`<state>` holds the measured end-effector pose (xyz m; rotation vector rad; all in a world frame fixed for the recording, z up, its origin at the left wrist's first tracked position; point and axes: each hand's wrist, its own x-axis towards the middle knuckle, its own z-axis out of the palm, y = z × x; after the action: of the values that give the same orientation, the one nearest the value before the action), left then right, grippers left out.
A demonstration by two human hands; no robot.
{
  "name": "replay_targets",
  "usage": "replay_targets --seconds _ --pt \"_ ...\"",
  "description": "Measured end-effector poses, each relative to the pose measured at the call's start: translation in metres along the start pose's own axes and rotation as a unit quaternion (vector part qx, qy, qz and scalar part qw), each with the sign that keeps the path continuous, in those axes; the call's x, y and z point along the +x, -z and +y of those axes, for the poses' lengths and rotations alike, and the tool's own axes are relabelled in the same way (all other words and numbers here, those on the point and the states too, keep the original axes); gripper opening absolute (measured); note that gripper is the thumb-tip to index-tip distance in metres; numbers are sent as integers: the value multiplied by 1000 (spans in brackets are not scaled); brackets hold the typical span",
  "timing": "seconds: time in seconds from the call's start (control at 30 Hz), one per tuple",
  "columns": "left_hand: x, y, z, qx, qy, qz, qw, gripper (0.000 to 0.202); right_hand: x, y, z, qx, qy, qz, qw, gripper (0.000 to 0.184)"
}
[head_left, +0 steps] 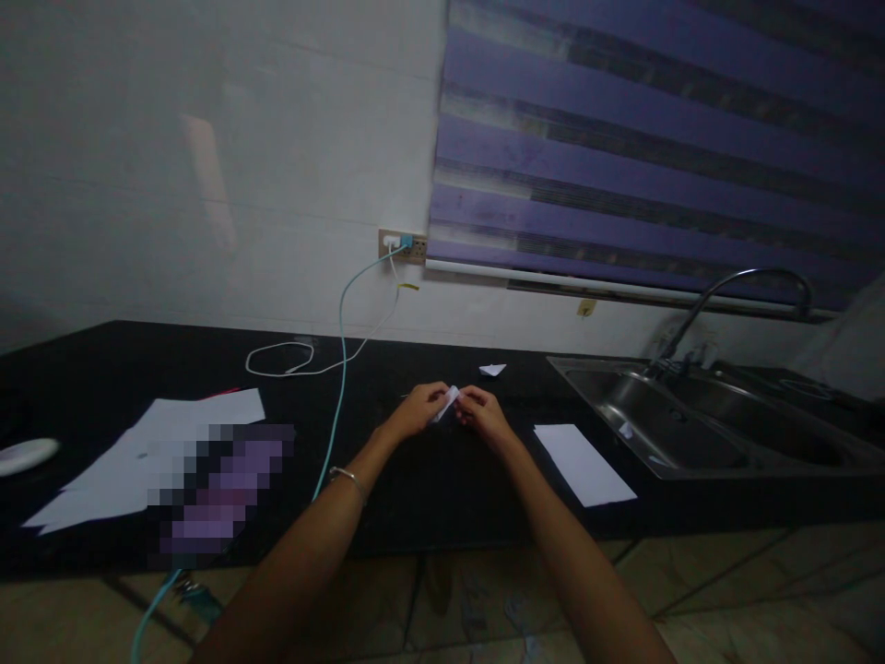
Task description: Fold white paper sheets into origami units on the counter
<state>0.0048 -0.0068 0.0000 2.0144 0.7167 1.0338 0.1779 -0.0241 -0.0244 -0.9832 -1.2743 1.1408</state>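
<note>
I find the left hand (420, 410) and right hand (486, 414) pinching the small folded paper (446, 404) between them, over the black counter (442, 503); edges should be aligned before any crease is pressed

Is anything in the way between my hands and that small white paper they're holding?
Nothing visible is: the left hand and right hand both hold the small white paper. The folded white piece lies beyond, apart from them.
</note>
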Motion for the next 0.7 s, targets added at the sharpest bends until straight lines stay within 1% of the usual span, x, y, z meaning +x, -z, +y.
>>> replay_targets --seconds 0.13,0.27,0.4,0.5,0.7 --pt "0 0 -1 19 -4 1 1000 30 -2 -1 -3 -4 -4 1 1000 33" --pt "0 0 -6 42 -10 -6 999 30 0 0 -1 -35 -1 15 999 32" --pt "-1 0 -9 62 1 -18 998 30 1 2 1 -99 38 21 994 25" --pt "-3 -1 -8 70 4 -27 997 31 3 5 4 -134 66 17 989 19" --pt "-4 0 -1 82 8 -62 995 28 4 7 10 -177 75 10 981 10"
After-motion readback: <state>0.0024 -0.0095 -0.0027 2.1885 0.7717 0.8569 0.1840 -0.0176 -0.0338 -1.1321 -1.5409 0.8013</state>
